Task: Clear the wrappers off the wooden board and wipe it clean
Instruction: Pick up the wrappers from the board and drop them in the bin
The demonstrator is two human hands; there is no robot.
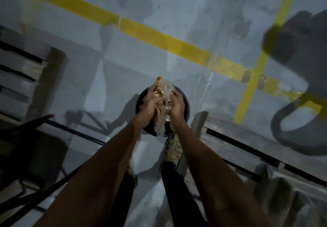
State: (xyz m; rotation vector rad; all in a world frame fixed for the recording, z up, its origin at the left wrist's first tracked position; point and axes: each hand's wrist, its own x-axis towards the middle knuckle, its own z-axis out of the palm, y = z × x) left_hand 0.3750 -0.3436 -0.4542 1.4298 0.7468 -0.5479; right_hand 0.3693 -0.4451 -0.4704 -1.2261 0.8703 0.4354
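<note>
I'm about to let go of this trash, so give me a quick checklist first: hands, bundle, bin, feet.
1. Both hands on the bundle: left hand and right hand grip the wrappers. Ok.
2. Bundle over the bin: ok, it appears directly above the dark round opening.
3. Loose end: a strip hangs low near the rim. Cannot tell if it clears.
4. Room in the bin: cannot tell, too dark.
5. Shoe clear of the bin: ok.
</note>
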